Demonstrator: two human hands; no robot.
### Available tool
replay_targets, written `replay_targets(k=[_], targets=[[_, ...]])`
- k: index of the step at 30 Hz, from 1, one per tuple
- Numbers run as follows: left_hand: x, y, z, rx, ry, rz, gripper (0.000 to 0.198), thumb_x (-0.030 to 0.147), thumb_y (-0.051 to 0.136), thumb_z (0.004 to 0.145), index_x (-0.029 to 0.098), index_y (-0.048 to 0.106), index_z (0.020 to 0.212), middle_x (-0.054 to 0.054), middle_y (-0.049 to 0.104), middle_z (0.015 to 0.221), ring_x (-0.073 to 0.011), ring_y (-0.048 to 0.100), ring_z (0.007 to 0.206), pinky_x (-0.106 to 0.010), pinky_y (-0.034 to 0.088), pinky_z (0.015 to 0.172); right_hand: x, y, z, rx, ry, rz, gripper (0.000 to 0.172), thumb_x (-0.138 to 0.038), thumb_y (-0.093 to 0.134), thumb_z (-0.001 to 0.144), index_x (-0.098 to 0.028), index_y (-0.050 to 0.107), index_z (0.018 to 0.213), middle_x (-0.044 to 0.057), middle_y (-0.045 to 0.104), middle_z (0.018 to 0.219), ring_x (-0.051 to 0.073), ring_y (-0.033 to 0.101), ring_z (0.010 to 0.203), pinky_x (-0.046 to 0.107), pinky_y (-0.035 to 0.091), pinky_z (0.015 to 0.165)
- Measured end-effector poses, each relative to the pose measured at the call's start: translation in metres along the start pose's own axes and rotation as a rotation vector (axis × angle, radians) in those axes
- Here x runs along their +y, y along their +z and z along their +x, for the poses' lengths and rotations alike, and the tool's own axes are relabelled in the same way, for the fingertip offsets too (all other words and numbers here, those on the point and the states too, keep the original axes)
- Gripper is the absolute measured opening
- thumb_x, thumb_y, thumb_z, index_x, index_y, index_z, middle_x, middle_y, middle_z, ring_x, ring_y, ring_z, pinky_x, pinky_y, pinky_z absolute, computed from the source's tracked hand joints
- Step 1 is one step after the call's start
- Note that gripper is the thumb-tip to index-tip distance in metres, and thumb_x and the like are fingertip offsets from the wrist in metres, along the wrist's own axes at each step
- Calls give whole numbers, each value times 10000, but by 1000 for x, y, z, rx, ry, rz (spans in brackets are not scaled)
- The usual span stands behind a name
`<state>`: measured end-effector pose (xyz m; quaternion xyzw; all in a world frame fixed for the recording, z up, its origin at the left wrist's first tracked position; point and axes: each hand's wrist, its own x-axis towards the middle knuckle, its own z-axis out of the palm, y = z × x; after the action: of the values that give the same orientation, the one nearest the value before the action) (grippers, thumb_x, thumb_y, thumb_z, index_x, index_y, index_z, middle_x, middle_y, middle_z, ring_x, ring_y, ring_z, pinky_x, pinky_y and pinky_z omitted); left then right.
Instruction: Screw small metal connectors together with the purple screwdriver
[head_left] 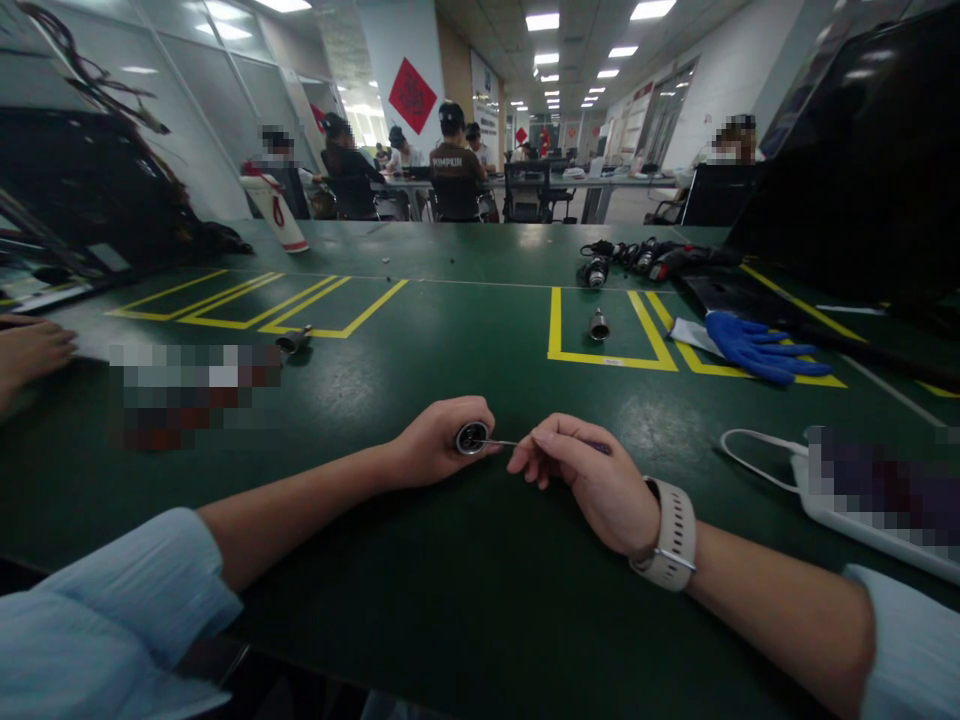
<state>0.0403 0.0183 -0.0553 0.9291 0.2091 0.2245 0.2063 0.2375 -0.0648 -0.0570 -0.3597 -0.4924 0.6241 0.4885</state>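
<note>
Over the near middle of the table, my left hand (439, 440) is closed around a round metal part (472, 438) with a silver rim and a dark inside; its open end faces me. My right hand (581, 470), wearing a pale watch band, pinches a thin-shafted screwdriver (501, 443). Its shaft points left and its tip reaches the rim or opening of the metal part; exactly where it touches is hard to see. A bit of dark purple handle shows behind my right fingers.
A metal cup-shaped part (598, 325) stands inside yellow tape (611, 361); a similar one (293, 341) lies tilted at left. Farther right are a blue glove (757, 345) and black cables (637, 258). A white-edged device (870, 525) lies near right. Another person's hand (34, 350) rests at far left.
</note>
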Motion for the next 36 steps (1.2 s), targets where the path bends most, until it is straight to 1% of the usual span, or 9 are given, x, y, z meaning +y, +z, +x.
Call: replay_targets(k=[3, 6, 12, 15, 19, 23, 27, 33, 36], targets=[[2, -1, 1, 26, 12, -35, 145, 238, 580, 816, 148, 500, 736, -1, 520, 699, -102, 490, 615, -224, 399, 571, 0, 0, 0, -15, 3, 41, 174, -270, 527, 876, -179, 622, 762, 34, 690, 808, 123, 568, 678, 263, 428, 615], [3, 0, 1, 48, -8, -33, 145, 235, 575, 811, 149, 499, 723, 1, 519, 687, -101, 483, 605, -226, 390, 563, 1, 1, 0, -39, -40, 11, 163, -284, 522, 890, -187, 620, 803, 32, 689, 855, 123, 570, 700, 258, 429, 612], [1, 0, 1, 83, -37, -4, 116, 206, 569, 787, 153, 500, 711, 1, 519, 683, -105, 487, 609, -226, 385, 557, 0, 3, -6, -33, -187, -254, 154, -279, 519, 895, -181, 626, 842, 25, 652, 838, 131, 572, 722, 275, 452, 641], [1, 1, 1, 90, -44, 17, 99, 195, 569, 784, 151, 504, 722, -1, 524, 686, -107, 491, 611, -223, 384, 556, -2, 5, -9, -9, -230, -383, 169, -275, 509, 899, -172, 633, 851, 30, 633, 822, 140, 570, 723, 287, 457, 645], [1, 2, 0, 107, -41, 47, 124, 226, 568, 794, 153, 499, 721, 1, 520, 674, -108, 487, 605, -223, 379, 550, -2, 6, -11, 22, -259, -472, 174, -266, 492, 903, -171, 627, 849, 26, 615, 798, 144, 564, 713, 295, 455, 640], [1, 3, 0, 107, -44, 96, 120, 231, 544, 804, 158, 489, 727, 4, 510, 668, -110, 479, 602, -224, 370, 545, -4, 7, -12, 29, -274, -507, 177, -266, 489, 896, -169, 624, 836, 18, 597, 749, 149, 558, 693, 304, 449, 638], [1, 3, -1, 85, -37, 108, 116, 240, 539, 808, 159, 494, 738, -3, 521, 685, -114, 484, 608, -227, 374, 546, -6, 8, -12, 39, -281, -522, 174, -261, 483, 900, -180, 623, 837, 17, 601, 756, 151, 568, 714, 311, 453, 665], [-1, 3, -1, 72, -17, 93, 114, 235, 580, 797, 159, 496, 786, 1, 531, 707, -110, 497, 621, -222, 382, 559, -5, 8, -11, -66, -272, -486, 151, -246, 498, 896, -190, 633, 859, 32, 645, 818, 160, 595, 763, 322, 466, 708], [0, 3, -2, 65, -51, 96, 121, 216, 585, 780, 165, 477, 804, 11, 524, 710, -103, 485, 608, -216, 373, 548, -4, 7, -11, -69, -299, -470, 149, -253, 501, 897, -189, 630, 864, 41, 654, 843, 169, 600, 787, 327, 465, 713]])
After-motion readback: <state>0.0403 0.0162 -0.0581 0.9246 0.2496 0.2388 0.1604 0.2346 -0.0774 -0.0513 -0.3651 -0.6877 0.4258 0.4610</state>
